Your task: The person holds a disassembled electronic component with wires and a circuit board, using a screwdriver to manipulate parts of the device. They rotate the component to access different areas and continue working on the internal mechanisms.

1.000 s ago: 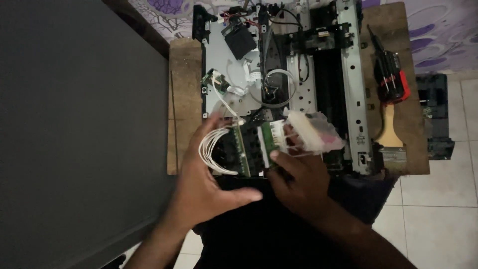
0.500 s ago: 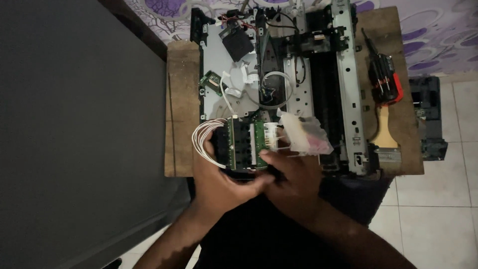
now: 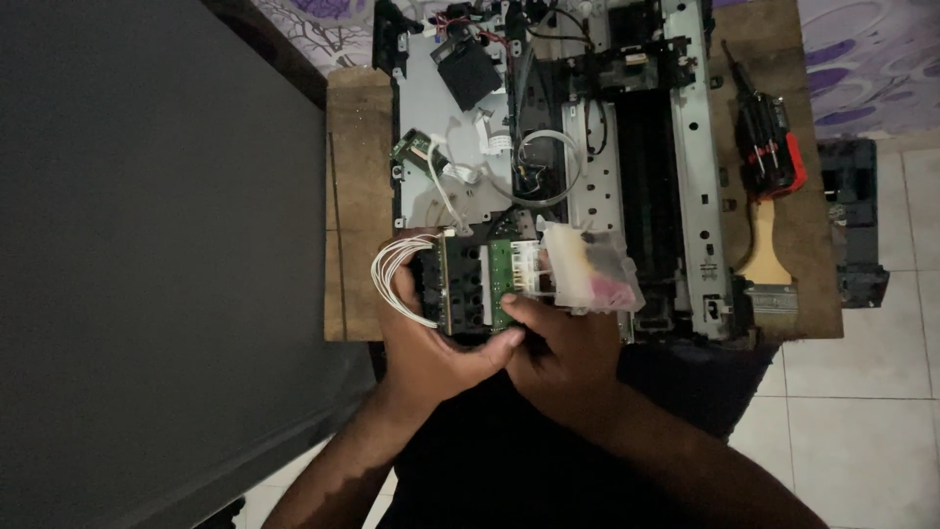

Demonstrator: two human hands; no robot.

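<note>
The part now sits lower and closer to the body than a second ago, and both hands have closed in under it. The left hand was spread flat before; now it cups the part from below and from the left. The right hand grips it from below on the right, with the thumb pressed on the green board.

The part is held over the near edge of the table. Its long side runs left to right. A loop of white wires sticks out on the left end. A clear ink box sticks out on the right end. The black middle faces up.

The ink box is see-through. It has yellow ink and pink ink inside, side by side.

Behind the part lies the open printer, with its long side going away from the person. It fills most of the table. A bare strip of wood shows on the left side of the table. On the right side lie a red and black tool and a brush, close to the printer. A dark wall stands just left of the table. White floor tiles show on the right, with open room there.
</note>
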